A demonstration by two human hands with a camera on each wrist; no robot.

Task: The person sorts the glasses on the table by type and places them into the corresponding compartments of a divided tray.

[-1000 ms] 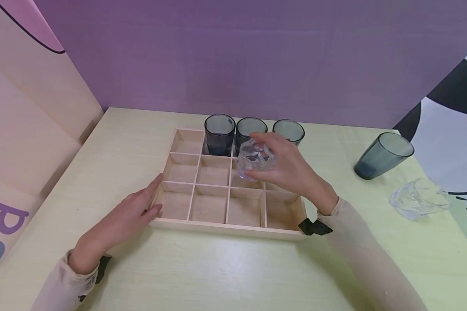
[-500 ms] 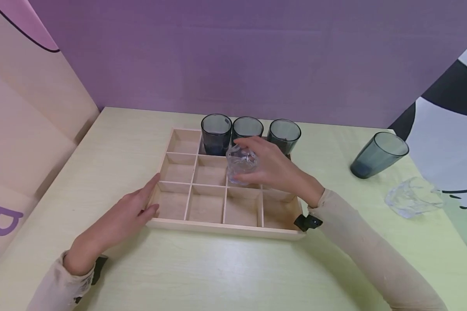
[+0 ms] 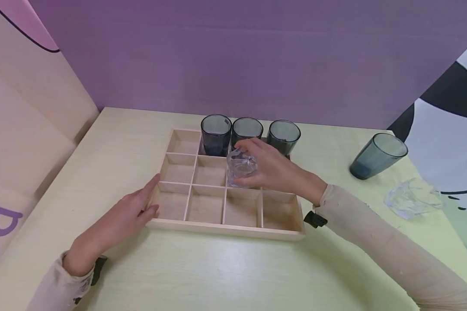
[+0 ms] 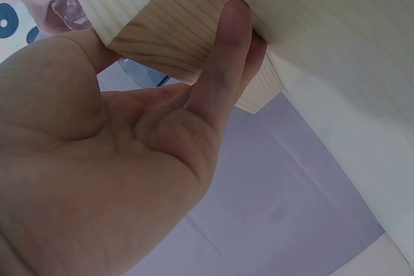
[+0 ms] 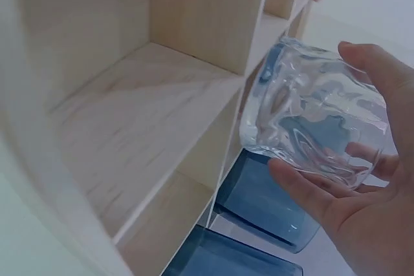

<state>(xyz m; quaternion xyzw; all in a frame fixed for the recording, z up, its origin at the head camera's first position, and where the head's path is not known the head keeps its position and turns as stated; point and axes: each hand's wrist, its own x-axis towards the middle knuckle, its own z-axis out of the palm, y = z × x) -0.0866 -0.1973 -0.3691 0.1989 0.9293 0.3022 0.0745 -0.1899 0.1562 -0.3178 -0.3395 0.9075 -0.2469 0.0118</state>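
Observation:
My right hand [image 3: 270,166] grips a clear, wavy-sided glass [image 3: 241,166] between thumb and fingers. That glass is upright at the third compartment from the left in the middle row of a wooden divided box [image 3: 225,229]. In the right wrist view the glass [image 5: 317,108] has its base right at the compartment's opening. My left hand [image 3: 118,220] rests against the box's left side, fingers extended. Its fingertips [image 4: 234,21] press on the outer wall in the left wrist view. Three smoky blue-grey tumblers [image 3: 216,136] stand along the back row, the right two partly hidden by my right hand.
Another smoky tumbler [image 3: 377,157] stands on the table [image 3: 225,276] at the right. In front of it is a second clear wavy glass [image 3: 412,198], near the table's right edge. A purple wall panel [image 3: 257,60] rises behind the table.
My right hand has moved left and slightly down with the clear glass, then hardly shifts over the last half second. The left hand stays against the box.

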